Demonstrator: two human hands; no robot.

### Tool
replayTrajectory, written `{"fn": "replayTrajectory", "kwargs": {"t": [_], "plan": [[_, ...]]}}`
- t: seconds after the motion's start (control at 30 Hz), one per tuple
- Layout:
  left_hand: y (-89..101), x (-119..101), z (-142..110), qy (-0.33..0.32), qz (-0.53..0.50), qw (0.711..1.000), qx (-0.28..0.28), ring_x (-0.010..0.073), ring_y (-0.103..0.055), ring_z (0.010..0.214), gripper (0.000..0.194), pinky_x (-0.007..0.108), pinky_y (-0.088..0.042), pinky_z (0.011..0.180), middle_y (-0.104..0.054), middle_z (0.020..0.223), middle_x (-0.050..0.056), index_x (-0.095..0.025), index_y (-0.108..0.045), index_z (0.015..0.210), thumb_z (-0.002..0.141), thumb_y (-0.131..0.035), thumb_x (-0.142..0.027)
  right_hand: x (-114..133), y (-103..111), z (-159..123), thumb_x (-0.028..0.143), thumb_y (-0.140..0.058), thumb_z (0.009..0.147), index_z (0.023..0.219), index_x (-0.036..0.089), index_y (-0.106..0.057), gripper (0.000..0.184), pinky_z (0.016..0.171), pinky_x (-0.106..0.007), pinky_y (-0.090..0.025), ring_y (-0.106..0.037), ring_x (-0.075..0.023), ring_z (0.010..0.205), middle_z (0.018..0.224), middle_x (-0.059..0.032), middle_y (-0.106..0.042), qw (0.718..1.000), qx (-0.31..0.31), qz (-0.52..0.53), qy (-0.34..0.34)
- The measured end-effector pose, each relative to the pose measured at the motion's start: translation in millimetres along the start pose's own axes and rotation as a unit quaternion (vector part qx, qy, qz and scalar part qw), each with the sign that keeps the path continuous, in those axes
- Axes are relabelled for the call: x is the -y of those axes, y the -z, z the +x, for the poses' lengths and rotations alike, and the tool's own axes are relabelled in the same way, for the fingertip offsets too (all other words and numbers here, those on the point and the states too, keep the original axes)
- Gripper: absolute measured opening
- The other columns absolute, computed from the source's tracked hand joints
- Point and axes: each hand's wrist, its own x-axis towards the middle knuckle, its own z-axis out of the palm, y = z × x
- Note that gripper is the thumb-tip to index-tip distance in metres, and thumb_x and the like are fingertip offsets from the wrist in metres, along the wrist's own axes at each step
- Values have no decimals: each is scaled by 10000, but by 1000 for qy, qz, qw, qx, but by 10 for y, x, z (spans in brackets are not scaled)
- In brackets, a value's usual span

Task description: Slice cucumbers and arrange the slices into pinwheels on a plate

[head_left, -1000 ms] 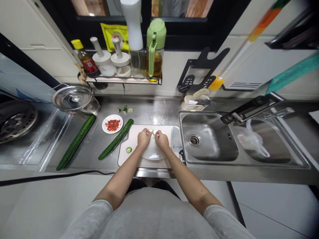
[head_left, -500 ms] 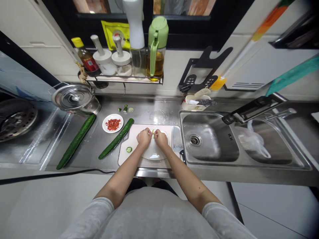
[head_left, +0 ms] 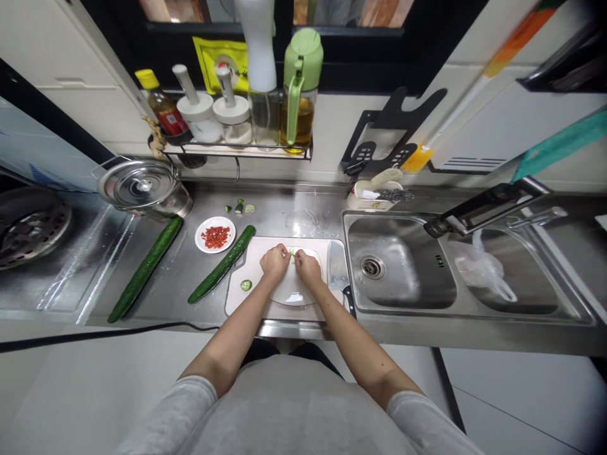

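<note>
My left hand [head_left: 275, 261] and my right hand [head_left: 308, 265] meet over the far part of a white plate [head_left: 294, 297], fingertips pinched together. Thin pale-green cucumber slices [head_left: 293, 253] show between them; the fingers partly hide these. Under the plate lies a light pink cutting board [head_left: 241, 303]. A short piece of cucumber [head_left: 246, 285] rests on the board's left side. Along the right side lies a knife [head_left: 337, 262] with a broad blade and a dark handle. A whole-looking cucumber [head_left: 222, 264] leans at the board's left edge.
Left of the board are a small dish [head_left: 199, 241] of chopped red pieces, another long cucumber [head_left: 146, 270] and a lidded steel pot [head_left: 175, 201]. Cucumber scraps [head_left: 239, 206] lie behind. On the right is a double sink [head_left: 403, 272] with a plastic bag [head_left: 484, 268]. A seasoning rack [head_left: 237, 151] hangs behind.
My right hand's fingertips have drawn slightly to the right, away from the left hand's. The cucumber slices between them show a little more. Other things keep their places.
</note>
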Motion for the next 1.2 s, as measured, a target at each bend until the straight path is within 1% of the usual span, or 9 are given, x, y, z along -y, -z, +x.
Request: {"fn": "replayTrajectory", "kwargs": {"t": [0.1,0.23,0.5,0.7,0.83,0.9,1.0,1.1,1.2], "plan": [[6,-3,3,4,-2,1000,4,208,-624,867,167,289,-400,734,-696,868,24,-269,-617,856,830,-548,-418,-11,10,13,312,-309,975,1082,216,-579,306,597,-249,-266,-574,-174,747,884,-59,-672,1000,5,-9,13],[25,-7,-5,6,-6,1000,3,203,-622,871,160,282,-399,738,-697,871,21,-271,-622,859,827,-551,-410,-10,31,6,315,-306,975,1091,214,-577,312,610,-248,-285,-576,-177,750,893,-70,-673,1000,7,-1,8],[84,-3,-54,12,-25,1000,1,202,-623,845,144,279,-392,717,-699,852,13,-273,-625,843,818,-557,-398,14,78,-37,290,-340,966,1107,204,-583,294,614,-245,-284,-582,-175,768,902,-69,-679,1000,-18,17,-1],[218,127,-167,29,-58,998,-21,175,-612,796,175,251,-376,671,-691,810,-12,-280,-634,847,805,-568,-437,30,120,-57,272,-341,966,1166,237,-586,318,648,-244,-320,-595,-179,815,943,-62,-689,1000,-11,2,16],[377,400,-305,24,-104,992,-63,149,-598,709,218,233,-366,623,-663,750,-23,-269,-639,884,814,-551,-455,43,117,-60,236,-366,948,1228,260,-573,350,684,-249,-349,-598,-187,883,1042,-67,-683,999,-3,-16,40],[464,608,-385,24,-121,989,-81,135,-588,674,232,226,-375,625,-651,733,-23,-256,-644,903,816,-548,-448,40,119,-67,229,-377,939,1247,262,-568,364,696,-253,-358,-599,-193,904,1075,-72,-677,999,-3,-19,43],[569,967,-512,45,-115,987,-104,124,-578,655,228,222,-383,628,-640,719,-28,-250,-648,909,817,-547,-433,26,147,-93,243,-376,937,1243,252,-570,362,703,-256,-364,-605,-198,895,1046,-74,-686,999,-22,-11,39],[602,1284,-648,41,-90,991,-86,127,-587,682,207,222,-394,640,-650,745,-28,-260,-655,921,814,-558,-408,4,196,-158,273,-367,941,1212,228,-586,351,721,-252,-369,-608,-197,901,1029,-72,-692,998,-59,13,36],[548,1463,-764,33,-61,995,-69,149,-606,771,211,233,-411,685,-666,805,-4,-253,-659,953,816,-569,-385,-30,238,-273,291,-367,938,1193,205,-598,355,731,-245,-374,-612,-190,878,994,-67,-698,994,-82,48,47]]}}
